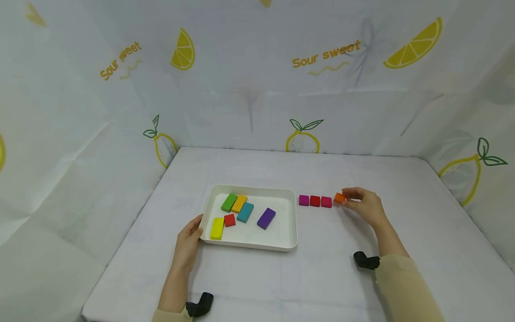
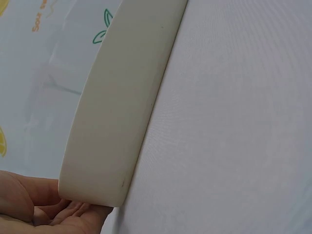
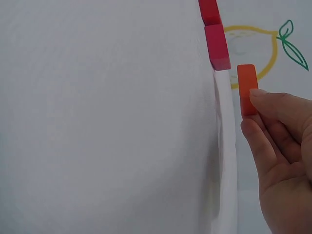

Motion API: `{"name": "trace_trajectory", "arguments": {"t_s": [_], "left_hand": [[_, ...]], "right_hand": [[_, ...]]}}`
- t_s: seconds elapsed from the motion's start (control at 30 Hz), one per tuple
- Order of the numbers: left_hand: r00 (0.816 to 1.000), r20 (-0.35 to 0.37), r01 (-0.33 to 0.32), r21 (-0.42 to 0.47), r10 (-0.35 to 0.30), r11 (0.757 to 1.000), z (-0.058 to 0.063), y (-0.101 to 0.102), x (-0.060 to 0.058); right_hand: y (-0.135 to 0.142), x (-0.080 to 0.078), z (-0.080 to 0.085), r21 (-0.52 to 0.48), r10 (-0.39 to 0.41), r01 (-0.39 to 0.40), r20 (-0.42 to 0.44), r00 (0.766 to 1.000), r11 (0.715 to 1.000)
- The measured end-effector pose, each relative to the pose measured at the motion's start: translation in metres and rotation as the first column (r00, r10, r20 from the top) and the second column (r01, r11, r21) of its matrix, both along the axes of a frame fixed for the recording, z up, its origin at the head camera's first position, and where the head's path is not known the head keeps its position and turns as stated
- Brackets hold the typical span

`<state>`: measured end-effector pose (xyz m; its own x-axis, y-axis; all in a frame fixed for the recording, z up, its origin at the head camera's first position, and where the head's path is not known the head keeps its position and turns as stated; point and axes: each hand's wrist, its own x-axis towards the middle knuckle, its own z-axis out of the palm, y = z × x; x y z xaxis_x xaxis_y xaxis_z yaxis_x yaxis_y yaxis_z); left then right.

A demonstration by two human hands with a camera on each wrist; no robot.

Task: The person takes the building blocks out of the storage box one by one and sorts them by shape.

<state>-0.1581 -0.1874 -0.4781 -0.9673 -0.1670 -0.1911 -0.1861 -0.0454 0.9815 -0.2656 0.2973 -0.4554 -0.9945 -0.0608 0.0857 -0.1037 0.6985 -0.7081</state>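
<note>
Between thumb and fingers, my right hand pinches a small orange block. In the right wrist view the orange block appears raised off the tabletop, just past the end of a row. That row holds a magenta block, a red block and a pinkish-red block. My left hand grips the left side of a white tray, thumb near the rim and fingers at the outer wall.
Inside the tray lie a green block, an orange-yellow block, a teal block, a purple block, a yellow block and a red square block. A white cloth covers the table; lemon-printed sheets hang around it.
</note>
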Motion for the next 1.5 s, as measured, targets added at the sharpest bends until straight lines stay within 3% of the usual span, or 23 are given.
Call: {"name": "trace_trajectory", "arguments": {"t_s": [0.47,0.87,1.2,1.5], "left_hand": [[1.000,0.002,-0.011,-0.002,0.011,1.000,-0.002,0.001,-0.001],[1.000,0.005,-0.014,0.004,0.014,1.000,-0.001,0.001,-0.001],[1.000,0.006,-0.016,-0.003,0.016,1.000,-0.002,0.001,0.000],[1.000,0.004,-0.016,-0.004,0.016,1.000,-0.001,0.002,-0.001]], "right_hand": [[0.002,-0.003,-0.006,-0.006,0.079,-0.079,0.070,0.994,0.997],[0.003,-0.008,-0.009,0.009,0.114,-0.114,0.049,0.992,0.993],[0.004,-0.008,-0.012,0.008,0.096,-0.096,0.025,0.995,0.995],[-0.001,-0.004,-0.003,-0.037,0.056,-0.053,0.074,0.996,0.998]]}}
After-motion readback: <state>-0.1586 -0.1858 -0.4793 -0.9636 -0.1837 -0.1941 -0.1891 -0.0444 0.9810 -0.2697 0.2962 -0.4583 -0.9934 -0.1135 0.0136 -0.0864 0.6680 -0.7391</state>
